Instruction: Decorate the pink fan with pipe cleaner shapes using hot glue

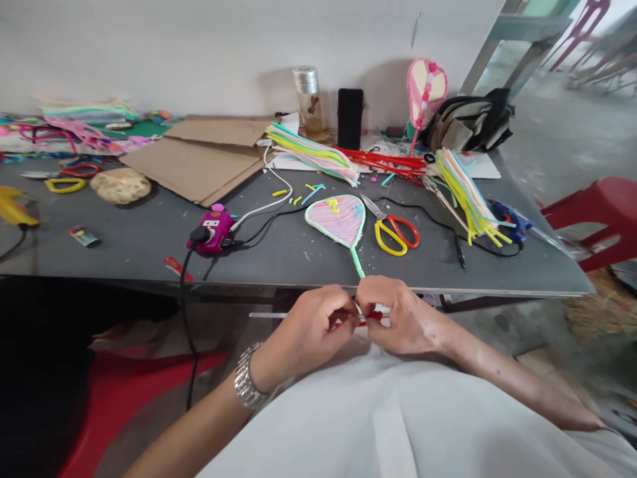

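Note:
Just off the table's front edge, my left hand (318,325) and my right hand (398,315) meet fingertip to fingertip. Both are closed in a pinch around a small red pipe cleaner piece (377,316), mostly hidden by the fingers. A thin pale rod (266,315) sticks out to the left behind my left hand; whether it is held is unclear. Right beyond my hands lies a heart-shaped pink fan (336,222) with a mint-green fuzzy border and handle, and small yellow and blue bits on it. Scissors (395,232) with yellow and red handles lie beside it.
Pipe cleaner bundles (318,153) lie across the grey table (269,255). A purple power adapter (212,234) has cords trailing over the front edge. Cardboard (199,162), a bottle (309,99), a finished-looking pink fan (426,93) and a blue glue gun (512,222) surround the work area.

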Demonstrator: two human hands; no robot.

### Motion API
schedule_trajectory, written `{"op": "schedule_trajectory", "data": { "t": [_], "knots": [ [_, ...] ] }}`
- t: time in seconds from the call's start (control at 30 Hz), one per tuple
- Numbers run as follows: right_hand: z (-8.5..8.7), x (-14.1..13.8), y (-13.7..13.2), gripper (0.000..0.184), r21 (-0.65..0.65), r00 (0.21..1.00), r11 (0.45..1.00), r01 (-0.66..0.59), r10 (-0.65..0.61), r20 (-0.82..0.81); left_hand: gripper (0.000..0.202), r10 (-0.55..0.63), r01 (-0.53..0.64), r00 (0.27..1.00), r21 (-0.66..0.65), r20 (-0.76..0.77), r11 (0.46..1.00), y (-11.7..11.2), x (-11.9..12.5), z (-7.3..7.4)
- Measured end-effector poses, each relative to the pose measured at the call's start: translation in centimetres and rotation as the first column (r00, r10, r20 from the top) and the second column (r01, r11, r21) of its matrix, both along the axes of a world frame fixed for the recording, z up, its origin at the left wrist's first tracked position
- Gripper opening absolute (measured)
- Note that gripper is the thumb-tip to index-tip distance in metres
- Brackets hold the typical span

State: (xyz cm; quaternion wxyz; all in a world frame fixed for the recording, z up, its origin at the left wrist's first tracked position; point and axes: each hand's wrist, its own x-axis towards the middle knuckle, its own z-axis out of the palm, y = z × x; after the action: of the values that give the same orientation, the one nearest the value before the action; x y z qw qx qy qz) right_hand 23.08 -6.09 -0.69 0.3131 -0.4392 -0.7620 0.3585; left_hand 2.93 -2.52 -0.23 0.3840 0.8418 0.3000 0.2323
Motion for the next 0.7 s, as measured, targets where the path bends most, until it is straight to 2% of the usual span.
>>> {"op": "schedule_trajectory", "data": {
  "t": [0.23, 0.43, 0.53, 0.7],
  "knots": [
    [0.1, -0.2, 0.0, 0.025, 0.017, 0.998, 0.998, 0.055, -0.055, -0.026, 0.012, 0.040, -0.041, 0.999, 0.055, 0.027, 0.998, -0.2, 0.6, -0.2],
    [0.3, 0.6, -0.3, 0.024, 0.068, 0.994, 0.995, 0.078, -0.072, -0.086, 0.013, 0.083, -0.086, 0.996, 0.088, 0.041, 0.992, 0.0, 0.1, -0.2],
    [0.3, 0.4, -0.3, 0.022, 0.168, 0.996, 0.982, 0.083, -0.077, -0.041, 0.015, 0.090, -0.095, 0.995, 0.123, 0.045, 0.988, 0.0, -0.1, -0.1],
    [0.1, -0.5, -0.2, 0.022, 0.389, 0.978, 0.917, 0.089, -0.154, 0.142, 0.014, 0.108, -0.107, 0.994, 0.229, 0.009, 0.968, -0.2, 0.3, -0.4]
  ]
}}
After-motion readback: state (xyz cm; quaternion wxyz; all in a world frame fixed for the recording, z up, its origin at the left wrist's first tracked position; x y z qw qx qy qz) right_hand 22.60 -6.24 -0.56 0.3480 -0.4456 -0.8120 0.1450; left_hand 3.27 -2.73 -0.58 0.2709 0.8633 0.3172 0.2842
